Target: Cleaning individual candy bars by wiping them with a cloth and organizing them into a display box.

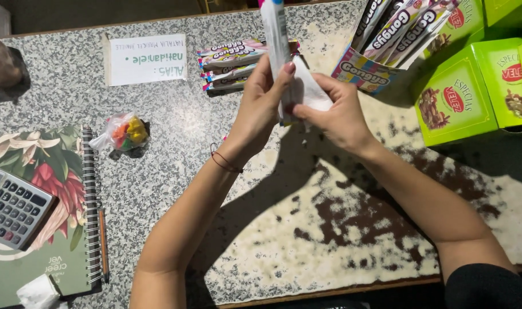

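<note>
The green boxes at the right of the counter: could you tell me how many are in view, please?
3, possibly more beyond the frame: the full one nearest the hands, one beside it at the right edge, and one behind at the top corner.

Three green boxes (452, 100), perhaps; one calculator (15, 207).

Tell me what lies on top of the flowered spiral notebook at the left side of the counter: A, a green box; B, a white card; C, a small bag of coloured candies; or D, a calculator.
D: a grey calculator rests on the flowered spiral notebook; the small bag of candies sits on the stone counter beside it, not on it.
</note>
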